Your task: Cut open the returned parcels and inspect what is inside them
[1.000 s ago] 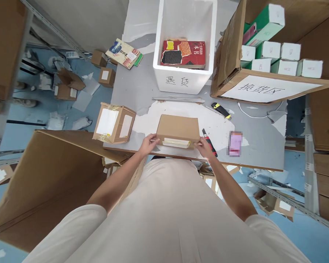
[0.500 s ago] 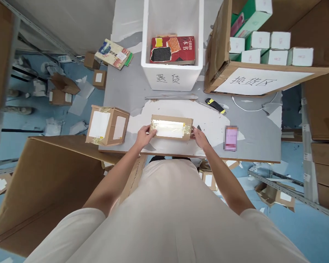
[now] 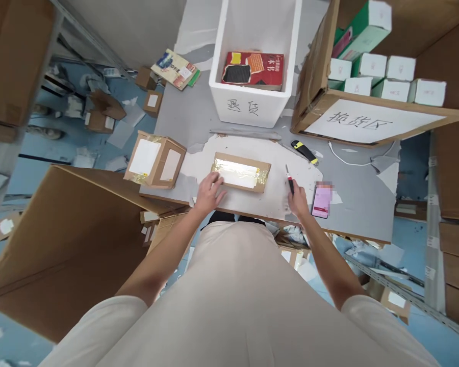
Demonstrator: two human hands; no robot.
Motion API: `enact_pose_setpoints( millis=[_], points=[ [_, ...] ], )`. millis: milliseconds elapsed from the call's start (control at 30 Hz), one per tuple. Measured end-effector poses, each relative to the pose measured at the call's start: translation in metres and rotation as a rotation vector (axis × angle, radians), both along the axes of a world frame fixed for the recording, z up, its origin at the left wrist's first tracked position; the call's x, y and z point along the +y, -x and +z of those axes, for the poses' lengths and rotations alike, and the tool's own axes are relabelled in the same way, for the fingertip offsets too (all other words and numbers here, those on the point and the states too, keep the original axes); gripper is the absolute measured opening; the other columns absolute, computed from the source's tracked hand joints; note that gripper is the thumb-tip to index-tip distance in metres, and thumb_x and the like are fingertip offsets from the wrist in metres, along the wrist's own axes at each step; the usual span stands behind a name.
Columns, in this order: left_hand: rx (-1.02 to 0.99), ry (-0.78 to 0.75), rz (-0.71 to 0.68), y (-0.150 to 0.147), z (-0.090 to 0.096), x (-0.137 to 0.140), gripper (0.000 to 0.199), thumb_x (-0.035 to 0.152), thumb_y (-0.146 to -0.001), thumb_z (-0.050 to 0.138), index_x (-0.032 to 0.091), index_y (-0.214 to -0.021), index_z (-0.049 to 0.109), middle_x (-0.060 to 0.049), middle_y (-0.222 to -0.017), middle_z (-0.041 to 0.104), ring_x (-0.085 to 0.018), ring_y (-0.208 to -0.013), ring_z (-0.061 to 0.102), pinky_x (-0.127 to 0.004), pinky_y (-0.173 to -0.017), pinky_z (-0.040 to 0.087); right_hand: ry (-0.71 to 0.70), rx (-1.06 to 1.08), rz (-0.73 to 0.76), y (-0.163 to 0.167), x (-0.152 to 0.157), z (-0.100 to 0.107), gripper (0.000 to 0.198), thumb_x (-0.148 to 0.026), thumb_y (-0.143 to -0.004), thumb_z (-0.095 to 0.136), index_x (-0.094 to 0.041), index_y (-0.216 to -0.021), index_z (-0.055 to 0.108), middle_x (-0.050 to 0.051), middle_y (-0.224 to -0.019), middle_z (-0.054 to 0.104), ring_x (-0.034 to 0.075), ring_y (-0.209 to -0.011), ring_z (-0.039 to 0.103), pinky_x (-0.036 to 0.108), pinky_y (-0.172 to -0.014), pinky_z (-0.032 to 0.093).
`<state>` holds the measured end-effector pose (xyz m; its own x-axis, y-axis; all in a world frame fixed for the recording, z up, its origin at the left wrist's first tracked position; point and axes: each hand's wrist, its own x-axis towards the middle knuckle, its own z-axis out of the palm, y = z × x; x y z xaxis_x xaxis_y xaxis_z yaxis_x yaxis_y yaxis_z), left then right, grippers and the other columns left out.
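Note:
A taped cardboard box with a white label lies flat near the table's front edge. My left hand is at its lower left corner, fingers apart and not wrapped round it; whether the fingertips touch the box I cannot tell. To the right of the box, my right hand is closed round the dark and red handle of a craft knife, whose thin metal blade points away from me. A phone with a pink screen lies just right of that hand. Beyond it is a black and yellow box cutter.
A second taped box stands at the table's left edge. Behind are a white foam bin holding books, and a large carton of green-white boxes. Books lie back left. A big open carton stands at lower left.
My right hand has let go of the box's right end and moved right, now with the craft knife upright in view. My left hand has loosened from the box. The camera view has turned slightly.

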<state>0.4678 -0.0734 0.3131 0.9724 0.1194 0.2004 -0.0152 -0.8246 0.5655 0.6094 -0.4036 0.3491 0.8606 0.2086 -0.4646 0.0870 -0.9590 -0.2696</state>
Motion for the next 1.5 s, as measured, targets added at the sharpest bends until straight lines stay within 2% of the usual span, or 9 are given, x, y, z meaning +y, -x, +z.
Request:
enact_pose_setpoints(
  millis=[67, 167, 267, 367, 533, 767, 1067, 1300, 1500],
  points=[
    [0.005, -0.039, -0.074, -0.001, -0.006, -0.001, 0.038, 0.034, -0.093, 0.05, 0.017, -0.126, 0.054, -0.018, -0.137, 0.053, -0.029, -0.137, 0.041, -0.048, -0.108, 0.039, -0.125, -0.11, 0.123, -0.011, 0.025, 0.027, 0.059, -0.025, -0.096, 0.025, -0.012, -0.152, 0.016, 0.019, -0.128, 0.05, 0.026, -0.113, 0.053, 0.038, -0.094, 0.044],
    [0.05, -0.068, -0.1, -0.006, -0.015, -0.001, 0.037, 0.029, -0.096, 0.042, 0.019, -0.13, 0.053, -0.016, -0.139, 0.053, -0.027, -0.139, 0.038, -0.049, -0.109, 0.038, -0.22, -0.134, 0.485, -0.025, 0.084, 0.06, 0.06, -0.031, -0.097, 0.028, -0.02, -0.154, 0.011, 0.015, -0.136, 0.047, 0.025, -0.112, 0.053, 0.036, -0.087, 0.046],
    [0.067, -0.076, -0.098, -0.01, -0.019, 0.0, 0.036, 0.028, -0.097, 0.039, 0.019, -0.129, 0.054, -0.015, -0.137, 0.056, -0.026, -0.138, 0.041, -0.048, -0.108, 0.039, -0.095, -0.02, 0.872, -0.035, 0.144, 0.073, 0.058, -0.026, -0.097, 0.031, -0.034, -0.153, 0.016, 0.01, -0.129, 0.054, 0.025, -0.101, 0.059, 0.031, -0.076, 0.045],
    [0.041, -0.082, -0.109, -0.014, -0.02, 0.002, 0.034, 0.025, -0.097, 0.039, 0.019, -0.126, 0.056, -0.014, -0.136, 0.057, -0.025, -0.136, 0.043, -0.047, -0.106, 0.042, 0.089, 0.042, 1.048, -0.039, 0.178, 0.072, 0.06, -0.022, -0.097, 0.033, -0.039, -0.152, 0.016, 0.008, -0.12, 0.059, 0.022, -0.088, 0.062, 0.029, -0.072, 0.041],
    [0.003, -0.063, -0.129, -0.018, -0.021, 0.003, 0.033, 0.02, -0.096, 0.042, 0.017, -0.125, 0.056, -0.014, -0.136, 0.057, -0.025, -0.135, 0.045, -0.046, -0.105, 0.043, 0.226, 0.027, 1.09, -0.035, 0.184, 0.073, 0.072, -0.01, -0.092, 0.034, -0.034, -0.154, 0.009, 0.011, -0.118, 0.059, 0.022, -0.09, 0.062, 0.028, -0.071, 0.04],
    [-0.013, -0.059, -0.169, -0.021, -0.02, 0.006, 0.034, 0.019, -0.094, 0.043, 0.018, -0.126, 0.056, -0.015, -0.136, 0.057, -0.026, -0.134, 0.045, -0.046, -0.104, 0.043, 0.3, 0.03, 1.078, -0.033, 0.191, 0.084, 0.072, -0.011, -0.091, 0.037, -0.037, -0.153, 0.011, 0.01, -0.12, 0.059, 0.021, -0.09, 0.063, 0.026, -0.065, 0.039],
    [-0.059, -0.057, -0.171, -0.033, -0.028, 0.01, 0.029, 0.022, -0.096, 0.042, 0.019, -0.118, 0.061, -0.013, -0.124, 0.065, -0.025, -0.124, 0.055, -0.043, -0.094, 0.048, 0.452, 0.082, 1.13, -0.047, 0.234, 0.103, 0.067, -0.011, -0.092, 0.036, -0.041, -0.151, 0.021, 0.01, -0.12, 0.061, 0.019, -0.083, 0.066, 0.027, -0.064, 0.038],
    [-0.078, -0.059, -0.186, -0.033, -0.031, 0.011, 0.03, 0.023, -0.097, 0.039, 0.019, -0.117, 0.061, -0.013, -0.122, 0.066, -0.024, -0.122, 0.057, -0.042, -0.093, 0.048, 0.489, 0.083, 1.15, -0.043, 0.222, 0.107, 0.076, -0.012, -0.09, 0.044, -0.041, -0.152, 0.011, 0.011, -0.124, 0.058, 0.019, -0.086, 0.067, 0.024, -0.059, 0.036],
    [-0.05, -0.059, -0.198, -0.037, -0.031, 0.016, 0.032, 0.025, -0.097, 0.039, 0.019, -0.12, 0.059, -0.014, -0.126, 0.064, -0.025, -0.124, 0.055, -0.043, -0.095, 0.046, 0.509, 0.066, 1.106, -0.046, 0.221, 0.094, 0.083, -0.01, -0.086, 0.048, -0.044, -0.152, 0.009, 0.01, -0.123, 0.058, 0.019, -0.086, 0.067, 0.024, -0.059, 0.037]
  ],
)
